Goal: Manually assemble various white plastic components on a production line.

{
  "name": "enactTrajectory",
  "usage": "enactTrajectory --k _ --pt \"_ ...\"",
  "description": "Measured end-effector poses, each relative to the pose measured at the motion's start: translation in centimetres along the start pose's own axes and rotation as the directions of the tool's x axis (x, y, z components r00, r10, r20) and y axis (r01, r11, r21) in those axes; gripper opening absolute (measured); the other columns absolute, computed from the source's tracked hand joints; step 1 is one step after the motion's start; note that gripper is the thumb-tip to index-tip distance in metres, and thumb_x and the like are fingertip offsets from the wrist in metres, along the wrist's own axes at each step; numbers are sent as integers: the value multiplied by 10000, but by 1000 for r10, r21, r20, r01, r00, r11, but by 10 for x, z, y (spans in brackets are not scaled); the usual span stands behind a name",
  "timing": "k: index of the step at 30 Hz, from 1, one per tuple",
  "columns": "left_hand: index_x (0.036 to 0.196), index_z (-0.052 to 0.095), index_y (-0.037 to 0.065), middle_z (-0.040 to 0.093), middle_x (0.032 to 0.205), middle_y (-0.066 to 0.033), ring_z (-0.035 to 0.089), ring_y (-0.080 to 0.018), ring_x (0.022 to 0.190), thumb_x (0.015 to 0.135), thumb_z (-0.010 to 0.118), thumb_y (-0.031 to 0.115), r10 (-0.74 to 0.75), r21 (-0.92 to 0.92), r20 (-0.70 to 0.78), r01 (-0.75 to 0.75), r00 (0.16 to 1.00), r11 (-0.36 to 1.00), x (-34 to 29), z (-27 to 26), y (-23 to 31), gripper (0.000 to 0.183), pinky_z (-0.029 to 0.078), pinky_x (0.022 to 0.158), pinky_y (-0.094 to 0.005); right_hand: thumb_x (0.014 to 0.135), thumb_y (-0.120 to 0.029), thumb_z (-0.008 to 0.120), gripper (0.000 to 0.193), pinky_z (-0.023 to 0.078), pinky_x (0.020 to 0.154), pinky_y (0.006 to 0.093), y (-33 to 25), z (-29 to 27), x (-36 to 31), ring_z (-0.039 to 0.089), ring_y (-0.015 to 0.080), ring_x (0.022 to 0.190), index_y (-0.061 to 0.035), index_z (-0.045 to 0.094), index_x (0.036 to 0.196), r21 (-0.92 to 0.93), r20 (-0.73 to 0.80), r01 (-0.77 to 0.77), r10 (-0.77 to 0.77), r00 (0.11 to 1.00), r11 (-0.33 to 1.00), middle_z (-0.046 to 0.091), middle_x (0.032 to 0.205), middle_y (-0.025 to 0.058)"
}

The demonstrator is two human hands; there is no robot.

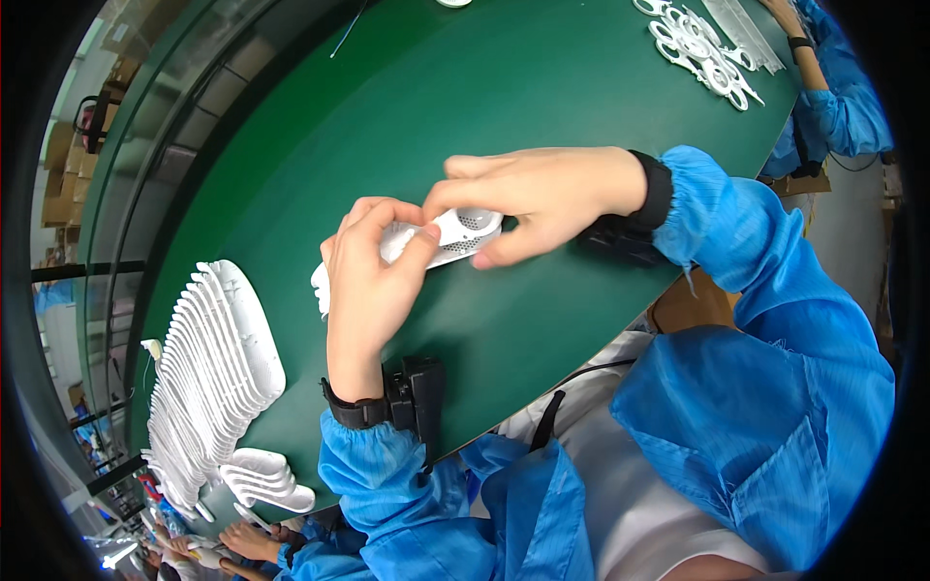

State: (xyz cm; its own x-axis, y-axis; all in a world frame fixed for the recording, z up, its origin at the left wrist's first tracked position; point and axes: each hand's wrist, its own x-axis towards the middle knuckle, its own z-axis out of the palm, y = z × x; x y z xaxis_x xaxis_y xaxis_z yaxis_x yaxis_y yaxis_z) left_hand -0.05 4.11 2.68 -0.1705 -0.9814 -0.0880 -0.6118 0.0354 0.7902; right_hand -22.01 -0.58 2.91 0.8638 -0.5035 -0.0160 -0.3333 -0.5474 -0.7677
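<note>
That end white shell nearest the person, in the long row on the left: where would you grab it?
Probably by its right-hand rim, coming from the right. The end shell's broad face and that rim look exposed on this side, while the other shells crowd close against its left.

Two foreground hands [373,276] [542,189], one perforated white shell [459,244], two white stacks [208,373] [262,479], one ringed-part pile [694,45]

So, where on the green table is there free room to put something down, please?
The widest bare patch of green table lies beyond the left hand and right hand, between the thin rod and the white ring-shaped parts. A smaller one lies between the hands and the table's near edge. It is crowded on the left, with the stacked white shells.
</note>
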Motion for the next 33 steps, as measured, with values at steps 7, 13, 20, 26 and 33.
enactTrajectory --k 7,13,20,26,33 --pt "823 649 44 618 951 -57 581 -249 933 748 748 177 46 95 -31 -42 998 995 -4 6 0 182 344 887 -355 868 -70 485 292 440 768 411 20 16 12 527 302 915 -108 528 1154 5 -47 124 -123 991 992 488 960 117" --pt "719 613 81 605 975 -36 542 -231 931 705 778 162 177 355 37 -178 984 918 -7 4 4 184 318 849 -353 844 -68 511 255 476 720 425 29 19 10 581 308 875 -116 527 1094 5 -86 138 -137 987 990 521 938 111" --pt "701 610 99 595 987 -28 530 -227 934 680 785 149 191 317 40 -194 981 928 -6 7 5 183 303 845 -354 749 -86 656 306 480 647 399 31 20 8 596 272 833 -116 554 1036 24 -144 148 -143 979 989 496 989 65" --pt "734 565 93 586 976 -27 526 -228 937 666 776 122 211 375 52 -215 976 902 -12 4 10 224 297 838 -351 721 -109 713 378 477 643 393 25 20 17 610 257 842 -127 543 1058 37 -134 106 -100 986 994 527 1006 32" --pt "915 567 39 656 881 -155 636 -359 810 690 804 180 -71 439 45 44 997 898 -6 3 26 356 431 706 -445 705 -212 742 451 494 620 416 21 21 15 662 303 756 -93 556 1099 -101 -114 -77 66 991 992 672 864 76"
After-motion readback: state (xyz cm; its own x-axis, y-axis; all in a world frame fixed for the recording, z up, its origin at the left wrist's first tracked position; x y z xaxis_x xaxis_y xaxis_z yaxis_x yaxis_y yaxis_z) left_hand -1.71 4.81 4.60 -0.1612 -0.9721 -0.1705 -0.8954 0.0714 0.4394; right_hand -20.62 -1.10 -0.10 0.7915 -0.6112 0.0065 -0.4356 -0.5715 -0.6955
